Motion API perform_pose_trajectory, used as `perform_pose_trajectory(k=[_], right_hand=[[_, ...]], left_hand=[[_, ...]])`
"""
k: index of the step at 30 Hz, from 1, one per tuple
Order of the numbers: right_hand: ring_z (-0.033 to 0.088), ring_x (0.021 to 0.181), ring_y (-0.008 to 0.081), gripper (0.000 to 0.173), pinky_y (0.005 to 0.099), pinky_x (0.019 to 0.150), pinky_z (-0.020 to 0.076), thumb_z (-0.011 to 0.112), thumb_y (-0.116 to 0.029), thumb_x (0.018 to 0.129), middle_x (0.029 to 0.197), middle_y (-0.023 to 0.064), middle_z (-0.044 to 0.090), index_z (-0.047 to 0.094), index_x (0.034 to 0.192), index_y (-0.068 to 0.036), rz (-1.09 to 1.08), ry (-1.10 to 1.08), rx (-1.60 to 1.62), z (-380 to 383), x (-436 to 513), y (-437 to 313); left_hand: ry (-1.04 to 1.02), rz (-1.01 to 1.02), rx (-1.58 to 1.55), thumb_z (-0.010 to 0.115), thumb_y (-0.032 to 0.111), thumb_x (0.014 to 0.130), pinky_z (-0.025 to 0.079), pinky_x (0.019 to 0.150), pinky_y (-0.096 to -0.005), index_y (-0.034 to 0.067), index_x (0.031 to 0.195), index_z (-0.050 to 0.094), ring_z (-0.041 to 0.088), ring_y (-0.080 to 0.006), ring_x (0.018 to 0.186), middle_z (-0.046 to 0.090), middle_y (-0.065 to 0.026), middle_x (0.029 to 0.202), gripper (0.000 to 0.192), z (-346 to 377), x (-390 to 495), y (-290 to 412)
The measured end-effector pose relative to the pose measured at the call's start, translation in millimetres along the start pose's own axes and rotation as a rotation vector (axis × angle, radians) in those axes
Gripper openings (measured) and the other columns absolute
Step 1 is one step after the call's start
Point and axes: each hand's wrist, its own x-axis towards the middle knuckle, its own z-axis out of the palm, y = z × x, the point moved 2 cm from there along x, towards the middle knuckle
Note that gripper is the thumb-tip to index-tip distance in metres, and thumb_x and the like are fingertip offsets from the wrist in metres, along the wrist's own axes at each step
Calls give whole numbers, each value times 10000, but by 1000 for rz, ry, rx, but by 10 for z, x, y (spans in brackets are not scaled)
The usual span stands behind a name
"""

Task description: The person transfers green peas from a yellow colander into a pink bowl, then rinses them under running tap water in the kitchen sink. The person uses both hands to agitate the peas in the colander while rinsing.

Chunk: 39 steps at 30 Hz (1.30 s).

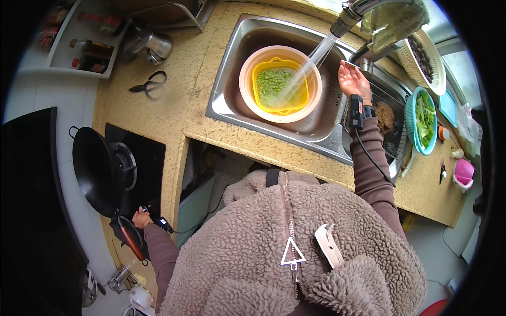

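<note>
Water sprays from the faucet [340, 24] into a yellow plastic basket [304, 93] of green beans or peas [272, 83]. The basket sits inside a pale pink basin [247, 85] in the left bowl of the steel sink [233, 98]. My right hand [355, 81] is palm up beside the faucet's base, its fingers extended; a thin pale edge shows at the fingertips, and whether it is held I cannot tell. At the lower left, my left hand [141, 218] is at the stove's front edge near a knob, its fingers bent, their hold unclear. A black wok [93, 170] stands tilted over the stove.
Scissors [150, 85] and a metal kettle [158, 45] are on the counter at the left. A turquoise basket of leafy greens [415, 118], a cream basket [438, 75] and a pink container [463, 173] stand at the right. A red-brown handled pan [132, 241] lies by the stove.
</note>
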Motion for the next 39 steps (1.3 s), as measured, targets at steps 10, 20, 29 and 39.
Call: perform_pose_trajectory(k=[10, 20, 29, 39], right_hand=[[535, 1101, 331, 259, 414, 898, 469, 441, -127, 937, 1174, 224, 552, 525, 1093, 62, 65, -37, 32, -152, 107, -58], [488, 1168, 322, 346, 410, 933, 429, 388, -116, 961, 1296, 223, 479, 438, 1255, 58, 149, -100, 23, -384, 333, -198], [496, 1129, 322, 351, 398, 900, 435, 400, -109, 953, 1308, 233, 464, 434, 1265, 47, 223, -150, 66, -422, 367, -202], [519, 1101, 318, 353, 390, 872, 454, 411, -126, 951, 1299, 231, 476, 437, 1255, 51, 220, -104, 40, -398, 339, -185]], left_hand=[[-16, 68, 42, 753, 190, 762, 500, 444, -268, -23, 975, 674, 610, -166, 500, 664, -138, 691, 311, -1, 27, -2], [73, 27, -14, 752, 214, 755, 494, 539, -349, 5, 923, 687, 635, -237, 544, 651, -144, 636, 276, 8, -90, 20], [64, 20, -27, 751, 128, 754, 519, 458, -268, -56, 999, 648, 611, -171, 499, 669, -153, 738, 323, -62, -196, 133], [50, 2, 6, 752, 172, 755, 512, 463, -267, -46, 1012, 650, 622, -169, 502, 674, -150, 740, 353, -87, -221, 174]])
